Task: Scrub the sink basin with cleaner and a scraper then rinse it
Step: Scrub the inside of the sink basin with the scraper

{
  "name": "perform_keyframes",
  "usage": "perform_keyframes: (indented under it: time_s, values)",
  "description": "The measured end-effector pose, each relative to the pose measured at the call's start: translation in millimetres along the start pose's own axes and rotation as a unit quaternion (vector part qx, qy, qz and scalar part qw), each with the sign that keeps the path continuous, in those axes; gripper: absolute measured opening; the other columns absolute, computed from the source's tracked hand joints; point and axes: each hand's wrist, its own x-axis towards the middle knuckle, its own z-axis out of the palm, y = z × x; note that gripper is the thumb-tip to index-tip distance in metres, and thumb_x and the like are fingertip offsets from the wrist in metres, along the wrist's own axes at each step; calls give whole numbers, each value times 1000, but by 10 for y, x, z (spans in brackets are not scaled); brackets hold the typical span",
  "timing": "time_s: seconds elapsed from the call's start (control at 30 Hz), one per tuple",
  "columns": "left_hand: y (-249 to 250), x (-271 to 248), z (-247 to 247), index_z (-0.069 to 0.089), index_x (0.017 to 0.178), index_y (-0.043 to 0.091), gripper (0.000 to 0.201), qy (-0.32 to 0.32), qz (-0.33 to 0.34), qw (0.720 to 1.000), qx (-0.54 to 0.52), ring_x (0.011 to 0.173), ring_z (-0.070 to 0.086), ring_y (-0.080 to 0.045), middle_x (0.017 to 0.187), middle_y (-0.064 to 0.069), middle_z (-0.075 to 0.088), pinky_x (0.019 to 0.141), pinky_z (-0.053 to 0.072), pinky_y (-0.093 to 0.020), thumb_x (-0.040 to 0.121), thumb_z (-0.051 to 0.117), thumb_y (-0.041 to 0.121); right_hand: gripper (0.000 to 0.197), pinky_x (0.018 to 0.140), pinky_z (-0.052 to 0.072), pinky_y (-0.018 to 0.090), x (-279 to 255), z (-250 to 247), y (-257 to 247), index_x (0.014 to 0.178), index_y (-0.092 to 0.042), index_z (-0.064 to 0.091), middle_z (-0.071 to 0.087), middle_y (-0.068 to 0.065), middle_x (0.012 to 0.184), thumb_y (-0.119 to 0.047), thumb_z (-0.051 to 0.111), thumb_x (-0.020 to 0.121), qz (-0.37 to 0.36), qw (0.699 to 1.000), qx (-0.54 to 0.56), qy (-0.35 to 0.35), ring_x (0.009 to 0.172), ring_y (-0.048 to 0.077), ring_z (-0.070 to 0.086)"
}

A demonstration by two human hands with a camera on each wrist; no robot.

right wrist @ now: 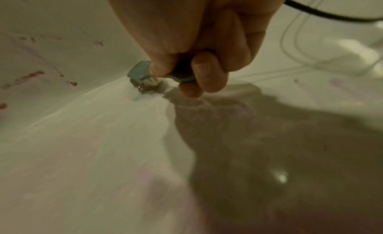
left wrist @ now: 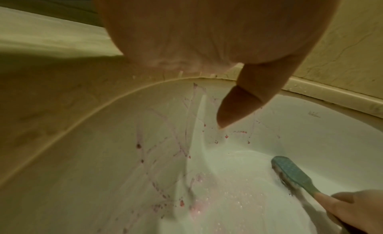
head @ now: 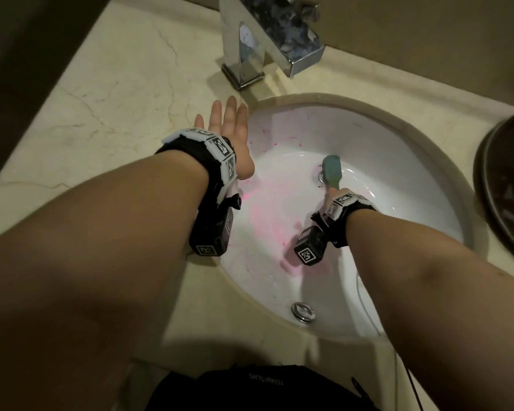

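Right hand (head: 340,193) grips scraper (head: 332,170); left hand (head: 230,134) flat.

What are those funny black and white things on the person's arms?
Both arms are bare, with no sleeves. Each wrist wears a black strap topped by a band of white tiles printed with black square patterns: one on the left wrist, one on the right wrist. A boxy black camera hangs under each, left and right, with the same kind of checkered sticker on its end.

Bathroom: marble vanity (head: 107,84), sink (head: 398,161), faucet (head: 267,40)
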Motion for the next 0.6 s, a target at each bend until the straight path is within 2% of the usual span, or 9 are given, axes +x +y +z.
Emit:
perform_keyframes:
  time_s: [0.07,0.17,0.23,0.37,0.43,0.47,0.5,0.57,0.6]
  values:
    - [-2,-6,2,-13,149,15,87,1,0,1000,-1,144,-16,-27,156,-4,-19,114,-8,-48,84,46,24,41,50,38,12,-52,59,-60,139,-3,39,42,13,143,-20,37,101,-14,1000,-10,-12,96,13,38]
    - [3,-13,-11,-14,148,15,89,-3,1,1000,-4,144,-18,-27,156,-5,-21,114,-9,-48,84,46,25,40,86,43,30,-202,191,-183,134,-2,42,49,17,135,-20,42,98,-66,994,-89,-22,108,26,52]
    - [10,-17,-28,-16,148,14,91,-12,-2,1000,-5,143,-19,-27,155,-5,-23,114,-10,-48,84,48,25,36,95,42,38,-282,231,-240,131,-7,43,51,16,128,-18,44,97,-103,978,-178,-33,115,32,53]
    - [5,-33,-46,-16,148,14,91,-15,-2,1000,-5,143,-20,-27,155,-5,-23,114,-10,-48,85,48,25,49,90,47,36,-279,155,-225,136,-7,35,50,15,125,-17,52,91,-112,953,-279,-28,111,32,54]
    - [8,-39,-57,-16,148,14,90,-18,-3,1000,-10,143,-20,-27,155,-5,-23,114,-10,-48,86,48,25,53,69,53,18,-273,69,-164,139,-9,34,50,16,129,-19,53,91,-73,969,-237,-19,100,28,52]
    - [11,-41,-62,-16,148,14,89,-19,-3,1000,-12,143,-20,-27,155,-5,-23,114,-10,-48,86,48,25,50,56,50,11,-279,35,-133,140,-7,33,49,17,130,-19,50,94,-59,975,-212,-25,94,25,46]
    - [14,-41,-70,-16,148,15,89,-22,-1,1000,-12,143,-20,-27,155,-5,-23,114,-10,-48,87,48,25,49,52,46,12,-292,0,-109,140,-6,34,50,18,124,-19,48,95,-53,975,-214,-19,91,23,42]
    - [11,-43,-93,-15,148,15,91,-30,2,999,-14,143,-19,-26,155,-5,-23,114,-9,-47,86,50,24,51,69,41,24,-332,-62,-96,136,-8,35,48,12,106,-24,52,91,-62,952,-300,5,86,26,44]
    - [3,-45,-103,-15,148,15,92,-33,3,999,-16,143,-19,-26,155,-5,-22,114,-9,-47,85,52,23,51,75,40,29,-360,-65,-100,135,-9,35,48,11,106,-25,53,90,-77,942,-327,4,88,28,47]
